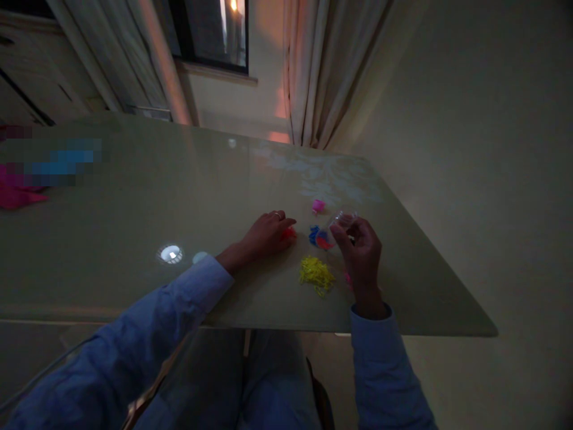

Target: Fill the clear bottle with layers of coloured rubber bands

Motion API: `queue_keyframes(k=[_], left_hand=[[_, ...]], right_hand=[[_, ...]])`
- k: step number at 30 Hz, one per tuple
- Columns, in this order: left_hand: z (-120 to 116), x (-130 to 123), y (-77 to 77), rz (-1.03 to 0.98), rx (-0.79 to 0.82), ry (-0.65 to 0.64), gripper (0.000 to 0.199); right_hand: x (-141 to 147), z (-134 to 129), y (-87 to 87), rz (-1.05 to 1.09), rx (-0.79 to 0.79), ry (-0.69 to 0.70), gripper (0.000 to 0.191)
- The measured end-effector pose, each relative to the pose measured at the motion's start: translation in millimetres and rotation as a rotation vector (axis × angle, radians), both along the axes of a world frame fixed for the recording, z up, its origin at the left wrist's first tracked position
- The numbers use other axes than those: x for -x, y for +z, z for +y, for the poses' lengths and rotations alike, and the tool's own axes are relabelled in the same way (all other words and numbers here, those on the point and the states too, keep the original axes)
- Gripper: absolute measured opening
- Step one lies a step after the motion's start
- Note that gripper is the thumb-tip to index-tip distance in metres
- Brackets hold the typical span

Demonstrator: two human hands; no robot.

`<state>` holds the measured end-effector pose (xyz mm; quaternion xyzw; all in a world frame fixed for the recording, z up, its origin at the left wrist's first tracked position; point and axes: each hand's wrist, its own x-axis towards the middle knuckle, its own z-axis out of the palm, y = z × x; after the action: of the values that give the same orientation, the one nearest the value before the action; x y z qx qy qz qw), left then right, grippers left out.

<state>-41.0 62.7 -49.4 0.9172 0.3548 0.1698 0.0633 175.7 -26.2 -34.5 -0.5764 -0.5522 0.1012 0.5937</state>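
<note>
My right hand grips a small clear plastic container, tilted with its lower end to the left. Some red pieces show at that end. Curled low over the table, my left hand has its fingertips closed on a cluster of red rubber bands, partly hidden by the fingers. Between the hands lies a small blue pile, partly behind the container. A larger heap of thin yellow rubber bands is nearer to me. Something pink peeks out beside my right wrist.
A small pink bundle lies beyond the blue pile. The glossy table ends at a slanted right edge and a front edge by my lap. Pink cloth and a blurred blue item lie far left. Curtains hang behind.
</note>
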Motion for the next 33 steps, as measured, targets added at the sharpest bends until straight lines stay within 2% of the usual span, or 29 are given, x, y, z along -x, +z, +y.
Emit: queue_keyframes(k=[2, 8, 16, 22, 26, 30, 33], left_hand=[[1, 1, 0.4, 0.003, 0.004, 0.015, 0.047], [3, 3, 2.2, 0.007, 0.023, -0.029, 0.029], [5, -1, -0.2, 0.031, -0.028, -0.024, 0.031], [6, 1, 3.5, -0.083, -0.027, -0.029, 0.036], [14, 0, 7.9, -0.008, -0.031, -0.092, 0.044], [22, -1, 12.2, 0.125, -0.014, -0.193, 0.034], [25, 0, 13.3, 0.152, 0.004, -0.241, 0.03]], right_hand=[[0, 0, -0.7, -0.001, 0.001, -0.002, 0.036], [0, -1, -1.2, 0.005, 0.006, 0.015, 0.034], [-1, 0, -2.8, -0.007, 0.023, 0.026, 0.034], [0, 1, -1.3, -0.005, 0.027, 0.042, 0.033], [3, 0, 1.5, -0.01, 0.027, 0.049, 0.033], [6, -1, 4.2, -0.025, 0.038, 0.069, 0.029], [7, -1, 5.7, -0.029, 0.04, 0.082, 0.029]])
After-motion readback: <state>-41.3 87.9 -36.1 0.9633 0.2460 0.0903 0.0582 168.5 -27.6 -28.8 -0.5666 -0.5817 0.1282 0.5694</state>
